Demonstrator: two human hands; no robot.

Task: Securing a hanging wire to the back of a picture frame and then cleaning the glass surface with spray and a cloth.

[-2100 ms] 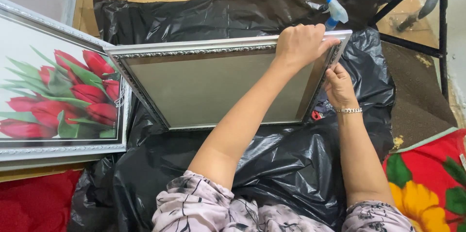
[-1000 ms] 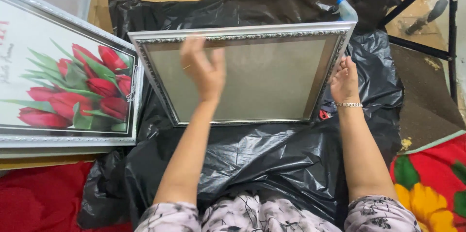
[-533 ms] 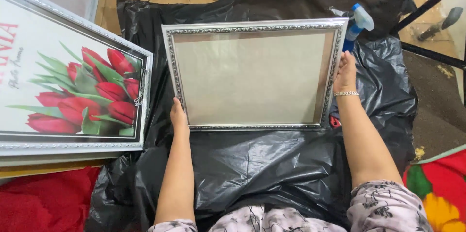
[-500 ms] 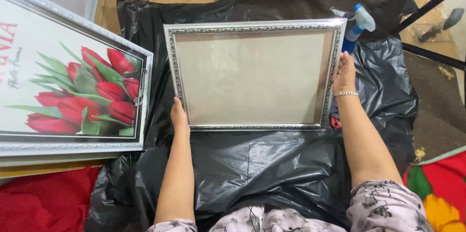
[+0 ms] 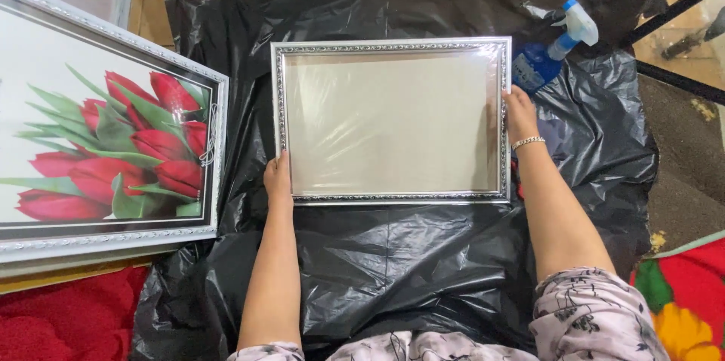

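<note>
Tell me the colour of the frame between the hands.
Silver, with an ornate beaded border; seen from the head view.

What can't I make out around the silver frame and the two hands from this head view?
- Silver frame: its glass is hazy with glare, so what lies behind it is unreadable.
- Left hand and right hand: fingertips tuck behind the frame's edges, so each grip is unclear.
- Spray bottle: its base sinks into the black plastic sheet.
- Tulip picture: cut off by the left edge.

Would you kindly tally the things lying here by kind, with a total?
Frames: 2, a silver frame and a tulip picture
Spray bottles: 1, spray bottle
Plastic sheets: 1, black sheet
Total: 4
</note>
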